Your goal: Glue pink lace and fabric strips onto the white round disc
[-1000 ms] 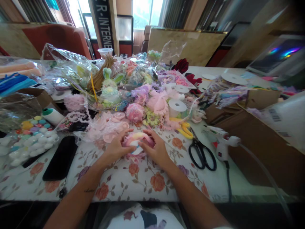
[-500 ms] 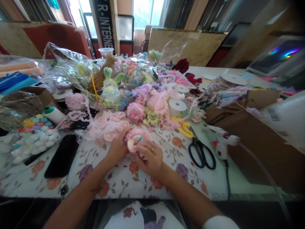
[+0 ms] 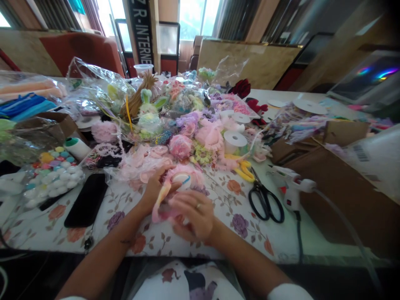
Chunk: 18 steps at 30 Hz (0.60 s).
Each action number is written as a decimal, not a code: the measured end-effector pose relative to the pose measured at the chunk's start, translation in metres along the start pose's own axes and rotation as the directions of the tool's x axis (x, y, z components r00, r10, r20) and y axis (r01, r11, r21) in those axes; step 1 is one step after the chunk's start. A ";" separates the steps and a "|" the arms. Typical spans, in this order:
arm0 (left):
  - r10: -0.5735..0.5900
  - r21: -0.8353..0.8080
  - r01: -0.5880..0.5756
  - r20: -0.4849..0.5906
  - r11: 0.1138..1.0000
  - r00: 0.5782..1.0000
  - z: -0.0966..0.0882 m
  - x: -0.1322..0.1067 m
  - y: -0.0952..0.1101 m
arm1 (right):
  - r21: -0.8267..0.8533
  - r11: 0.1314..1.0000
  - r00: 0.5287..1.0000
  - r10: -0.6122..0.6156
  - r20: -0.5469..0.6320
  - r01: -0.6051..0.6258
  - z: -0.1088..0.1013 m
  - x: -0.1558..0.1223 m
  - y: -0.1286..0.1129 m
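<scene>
My left hand (image 3: 156, 186) grips a fluffy pink ring-shaped piece (image 3: 196, 175) from its left side. A white round part with a short blue line shows in its middle. From this piece a soft pink-and-yellow strip (image 3: 158, 202) loops down toward me. My right hand (image 3: 195, 212), wearing a ring, is closed on the strip's lower end; its fingers are slightly blurred. Just beyond the hands lie pale pink pieces in clear plastic (image 3: 143, 160) and a pink yarn ball (image 3: 180, 146).
Black-handled scissors (image 3: 262, 200) and a white glue gun (image 3: 292, 189) lie to the right, before a cardboard box (image 3: 325, 196). At left are a phone (image 3: 86, 201), a bag of pompoms (image 3: 56, 179) and a thread cone (image 3: 77, 148). Ribbon spools (image 3: 235, 139) and fluffy craft pieces crowd the back.
My right hand has moved down and toward me, drawing the strip out into a longer hanging loop. My left hand keeps its hold on the pink piece. The view has shifted slightly.
</scene>
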<state>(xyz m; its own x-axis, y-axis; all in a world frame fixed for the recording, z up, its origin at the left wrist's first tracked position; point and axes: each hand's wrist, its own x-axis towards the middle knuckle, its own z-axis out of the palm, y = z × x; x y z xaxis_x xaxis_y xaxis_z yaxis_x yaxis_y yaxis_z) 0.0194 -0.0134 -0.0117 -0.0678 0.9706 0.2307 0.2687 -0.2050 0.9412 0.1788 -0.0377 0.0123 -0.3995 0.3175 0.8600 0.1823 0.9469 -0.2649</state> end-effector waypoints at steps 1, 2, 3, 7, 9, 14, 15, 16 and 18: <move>-0.003 -0.031 0.004 0.027 0.999 1.000 0.000 0.000 -0.002 | -0.038 0.993 0.993 0.110 -0.036 -0.111 -0.007 0.000 0.008; -0.012 -0.071 0.016 0.061 0.997 0.998 0.000 0.000 -0.003 | -0.075 0.968 0.969 0.235 -0.075 -0.241 -0.013 0.000 0.016; -0.027 -0.116 0.039 0.102 0.993 0.994 0.000 0.000 -0.003 | -0.081 0.928 0.930 0.357 -0.086 -0.363 -0.020 -0.001 0.025; -0.115 -0.268 0.175 0.224 0.947 0.968 -0.001 -0.001 -0.002 | 0.149 0.708 0.722 0.661 0.205 -0.691 -0.034 -0.006 0.051; -0.143 -0.321 0.217 0.239 0.922 0.960 -0.001 -0.001 0.000 | 0.240 0.583 0.630 0.702 0.332 -0.776 -0.033 -0.009 0.055; -0.171 -0.375 0.231 0.187 0.898 0.967 0.001 -0.002 0.006 | 0.385 0.439 0.554 0.787 0.271 -0.812 -0.017 -0.018 0.049; -0.159 -0.369 0.210 0.163 0.905 0.974 0.002 -0.003 0.006 | 0.397 0.439 0.550 0.802 0.231 -0.806 -0.014 -0.019 0.048; -0.142 -0.355 0.182 0.137 0.917 0.980 0.002 -0.003 0.006 | 0.400 0.450 0.552 0.812 0.188 -0.798 -0.011 -0.021 0.047; -0.105 -0.296 0.121 0.070 0.948 0.992 0.004 -0.002 0.004 | 0.370 0.495 0.570 0.812 0.124 -0.786 -0.008 -0.023 0.046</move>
<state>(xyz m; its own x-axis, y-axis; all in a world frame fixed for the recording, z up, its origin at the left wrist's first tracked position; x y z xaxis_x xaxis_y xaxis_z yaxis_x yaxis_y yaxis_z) 0.0242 -0.0155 -0.0095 -0.0282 0.9932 0.1129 -0.0378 -0.1139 0.9928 0.2037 -0.0017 -0.0159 -0.1906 0.9565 0.2208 0.0719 0.2379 -0.9686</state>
